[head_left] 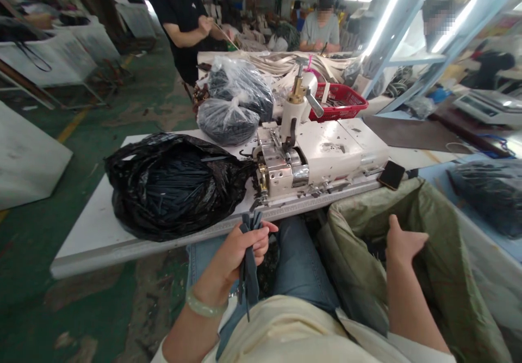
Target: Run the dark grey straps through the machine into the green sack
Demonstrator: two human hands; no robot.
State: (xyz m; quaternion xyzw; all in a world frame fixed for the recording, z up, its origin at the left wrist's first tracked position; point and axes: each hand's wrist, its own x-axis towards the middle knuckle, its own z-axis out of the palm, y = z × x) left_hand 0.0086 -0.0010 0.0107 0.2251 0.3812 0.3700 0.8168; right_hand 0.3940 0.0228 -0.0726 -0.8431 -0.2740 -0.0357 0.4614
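Note:
My left hand (248,248), with a pale green bangle at its wrist, is closed around a small bunch of dark blue-grey strips (250,276). The strips hang down over my lap and their upper ends stick out above the fingers. My right hand (402,240) is over the mouth of a large olive woven sack (440,216), thumb and fingers stretched apart, with nothing seen in it. Dark material lies low inside the sack, mostly hidden. Beyond my left hand, a black plastic bag (122,200) stands open on the table, full of similar dark strips (179,180).
A cream machine (326,153) with metal rollers stands on the white table (87,232). Clear bags (230,118) of dark pieces and a red basket (346,102) are behind it. A phone (391,174) lies at the table's right end. Other people work across the table.

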